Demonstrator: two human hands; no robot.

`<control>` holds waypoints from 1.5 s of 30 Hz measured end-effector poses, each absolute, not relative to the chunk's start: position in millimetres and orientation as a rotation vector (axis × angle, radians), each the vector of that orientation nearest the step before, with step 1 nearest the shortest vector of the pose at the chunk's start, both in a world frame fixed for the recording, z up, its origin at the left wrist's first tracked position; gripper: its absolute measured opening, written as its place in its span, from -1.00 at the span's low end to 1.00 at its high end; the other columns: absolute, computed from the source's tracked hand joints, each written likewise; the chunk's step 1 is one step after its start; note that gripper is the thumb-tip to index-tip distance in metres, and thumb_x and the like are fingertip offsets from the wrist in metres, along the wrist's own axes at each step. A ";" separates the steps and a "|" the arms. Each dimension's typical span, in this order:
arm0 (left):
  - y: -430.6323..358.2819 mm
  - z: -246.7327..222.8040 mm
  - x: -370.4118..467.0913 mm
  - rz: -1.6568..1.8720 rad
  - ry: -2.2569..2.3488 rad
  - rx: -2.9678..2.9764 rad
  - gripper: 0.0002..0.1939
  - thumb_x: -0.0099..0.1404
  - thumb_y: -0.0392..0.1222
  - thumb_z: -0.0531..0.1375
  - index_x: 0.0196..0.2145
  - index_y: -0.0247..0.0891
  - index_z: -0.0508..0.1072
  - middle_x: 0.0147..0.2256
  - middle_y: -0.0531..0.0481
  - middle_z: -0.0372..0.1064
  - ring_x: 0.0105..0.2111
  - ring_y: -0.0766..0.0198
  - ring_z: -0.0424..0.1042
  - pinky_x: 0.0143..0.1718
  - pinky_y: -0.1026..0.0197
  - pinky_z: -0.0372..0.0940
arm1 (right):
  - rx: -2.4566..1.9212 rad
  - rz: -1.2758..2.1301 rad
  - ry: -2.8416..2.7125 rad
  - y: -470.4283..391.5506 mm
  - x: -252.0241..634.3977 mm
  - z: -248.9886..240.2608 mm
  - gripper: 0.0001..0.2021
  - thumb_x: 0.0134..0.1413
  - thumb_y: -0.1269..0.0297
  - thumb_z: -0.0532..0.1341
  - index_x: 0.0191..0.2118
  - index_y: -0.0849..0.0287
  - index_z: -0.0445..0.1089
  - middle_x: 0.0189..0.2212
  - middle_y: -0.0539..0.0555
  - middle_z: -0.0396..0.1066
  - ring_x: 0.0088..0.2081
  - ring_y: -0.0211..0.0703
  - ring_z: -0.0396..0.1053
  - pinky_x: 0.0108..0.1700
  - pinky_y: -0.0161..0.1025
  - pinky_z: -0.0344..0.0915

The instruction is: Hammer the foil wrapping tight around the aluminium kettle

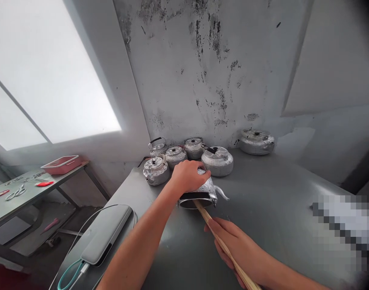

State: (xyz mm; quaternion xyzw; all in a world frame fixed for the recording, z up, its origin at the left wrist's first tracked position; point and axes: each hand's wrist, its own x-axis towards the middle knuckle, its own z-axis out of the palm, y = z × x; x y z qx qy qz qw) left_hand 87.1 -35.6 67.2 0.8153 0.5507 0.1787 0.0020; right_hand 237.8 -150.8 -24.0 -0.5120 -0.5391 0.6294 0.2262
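A dented silver kettle (207,187) lies tipped over on the grey table (184,249), its open mouth facing me and its spout pointing right. My left hand (188,176) grips the kettle's body from above. In my right hand (235,247) is a long wooden stick (216,233), fingers wrapped round it. The stick's far end goes into the kettle's mouth, where its tip is hidden. Close behind the kettle stand a lidded kettle (219,163) with a black handle and another lidded kettle (156,171).
More dented kettles stand by the wall, one of them a wide kettle (256,143) at the back right. A grey power bank (107,235) with cables lies at the left edge. On the side table are a pink basket (62,165) and scissors (17,193).
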 end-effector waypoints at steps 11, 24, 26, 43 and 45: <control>-33.9 65.7 86.0 0.563 1.729 2.566 -0.64 0.31 0.16 0.09 -0.21 -0.04 0.59 -0.27 0.01 0.57 -0.26 0.05 0.52 -0.20 0.11 0.36 | -1.439 1.752 -1.521 -151.5 235.3 -22.4 -0.57 0.38 -0.08 -0.17 -0.01 0.13 0.21 -0.74 -0.20 0.10 -0.74 -0.32 -0.01 -0.79 -0.41 0.21; -34.0 65.6 85.9 0.563 1.729 2.568 -0.65 0.31 0.15 0.09 -0.23 -0.03 0.59 -0.30 0.03 0.57 -0.28 0.07 0.51 -0.24 0.13 0.35 | -1.396 1.680 -1.546 -152.8 236.5 -30.3 -0.56 0.35 -0.15 -0.15 -0.05 0.09 0.22 -0.70 -0.21 0.10 -0.77 -0.36 -0.04 -0.80 -0.42 0.17; -34.2 66.1 86.3 0.564 1.731 2.570 -0.66 0.31 0.15 0.09 -0.23 -0.03 0.59 -0.30 0.03 0.57 -0.29 0.07 0.51 -0.25 0.13 0.35 | -1.395 1.666 -1.562 -152.2 236.8 -31.3 -0.56 0.35 -0.14 -0.15 -0.06 0.10 0.23 -0.70 -0.21 0.10 -0.77 -0.35 -0.03 -0.81 -0.42 0.15; -34.1 64.5 86.8 0.565 1.728 2.571 -0.63 0.31 0.16 0.08 -0.22 -0.04 0.59 -0.28 0.01 0.57 -0.27 0.07 0.51 -0.24 0.14 0.33 | -1.401 1.611 -1.556 -154.8 233.2 -24.3 -0.59 0.34 -0.13 -0.13 -0.15 0.10 0.21 -0.68 -0.19 0.07 -0.72 -0.33 -0.03 -0.81 -0.42 0.14; -34.1 64.8 86.5 0.565 1.725 2.570 -0.63 0.31 0.16 0.08 -0.22 -0.05 0.59 -0.27 0.01 0.57 -0.26 0.07 0.51 -0.24 0.14 0.33 | -1.403 1.611 -1.572 -154.6 233.7 -25.8 -0.59 0.34 -0.13 -0.14 -0.14 0.09 0.21 -0.69 -0.19 0.06 -0.72 -0.33 -0.04 -0.81 -0.42 0.13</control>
